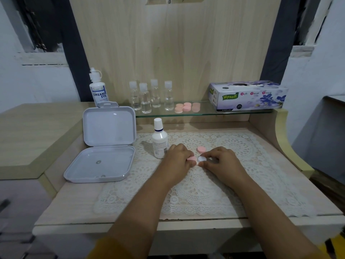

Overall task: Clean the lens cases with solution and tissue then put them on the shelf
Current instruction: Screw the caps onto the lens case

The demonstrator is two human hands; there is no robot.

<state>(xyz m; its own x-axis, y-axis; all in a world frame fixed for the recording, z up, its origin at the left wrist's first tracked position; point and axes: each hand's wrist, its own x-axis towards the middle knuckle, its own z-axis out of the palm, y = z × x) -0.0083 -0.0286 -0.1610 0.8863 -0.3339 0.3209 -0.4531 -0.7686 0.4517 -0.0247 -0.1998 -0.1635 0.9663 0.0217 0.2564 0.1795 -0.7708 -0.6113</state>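
Two forearms reached in from the near edge of the desk [130, 202] across a white lace mat [233, 184], sleeves cut off at the bottom of the view. Near the middle of the mat the left hand [177, 161] lay with its fingers curled, the tips pinching a pink round part of a lens case [192, 159]. Just beside it the right hand [222, 161], fingers also curled, pinched a white round part [201, 159]. The two parts lay side by side across the desk, close together; whether they were joined was hidden by the fingers. A loose pink cap [201, 149] lay flat on the mat just beyond them.

Left of the hands a white solution bottle [159, 141] stood upright, capped. Toward the left edge an open grey box [104, 146] rested with its lid raised.

Farther back, on the glass shelf [205, 114], pink lens cases [187, 107] sat in a cluster, their number hard to make out. To their left stood four clear small bottles [149, 98], a dropper bottle [98, 88] at the shelf's left end, and a tissue box [248, 96] at the right end.
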